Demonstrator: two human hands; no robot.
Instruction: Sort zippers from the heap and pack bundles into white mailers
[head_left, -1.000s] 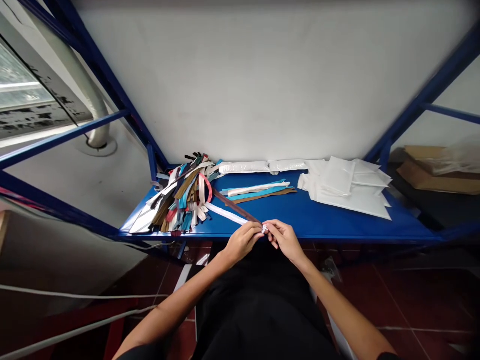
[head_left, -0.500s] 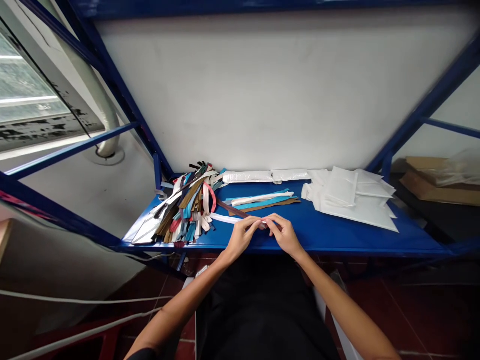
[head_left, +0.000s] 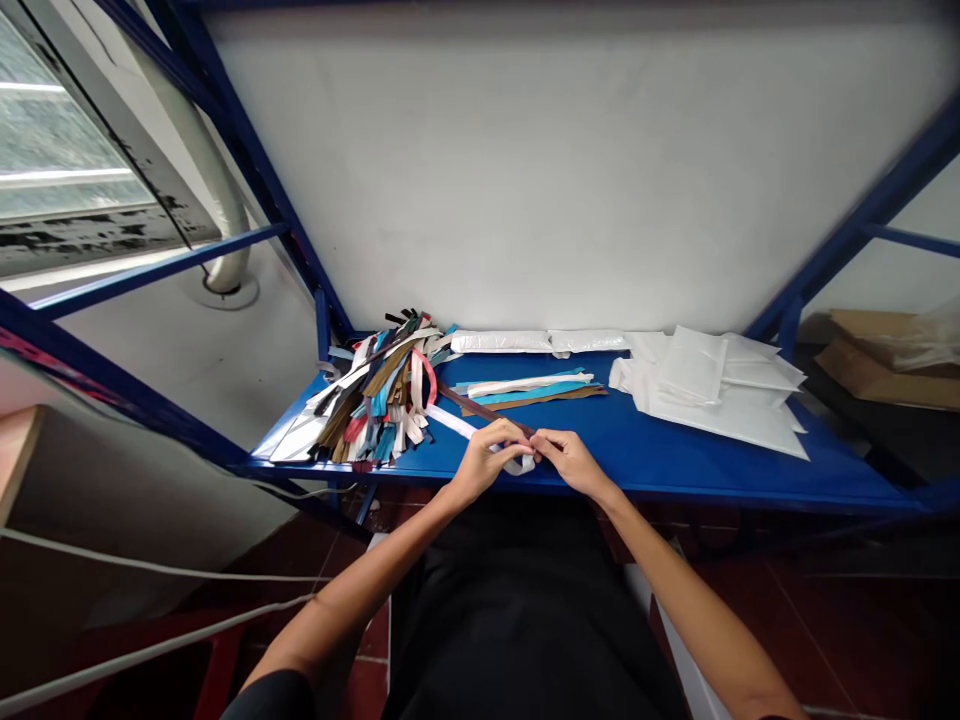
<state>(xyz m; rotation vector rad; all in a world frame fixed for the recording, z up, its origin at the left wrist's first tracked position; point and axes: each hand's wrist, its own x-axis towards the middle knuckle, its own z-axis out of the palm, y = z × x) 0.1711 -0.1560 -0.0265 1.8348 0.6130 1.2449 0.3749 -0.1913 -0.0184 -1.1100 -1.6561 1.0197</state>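
Head — hands (head_left: 491,462) (head_left: 574,463) near tabletop edge (head_left: 675,491)

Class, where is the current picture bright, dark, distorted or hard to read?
Head view: bright window at upper left; head view: floor dim at lower right; head view: blue posts splay outward, wide-angle style; head view: detail between the fingers unclear.

A white strip (head_left: 451,421) and a dark brown strip (head_left: 499,416) against a bright blue tabletop (head_left: 675,462); a heap (head_left: 375,395) mixing white, black, olive-brown, turquoise and coral red; plain white packets (head_left: 694,375); solid black clothing (head_left: 532,610); dark red floor tiles (head_left: 750,610)
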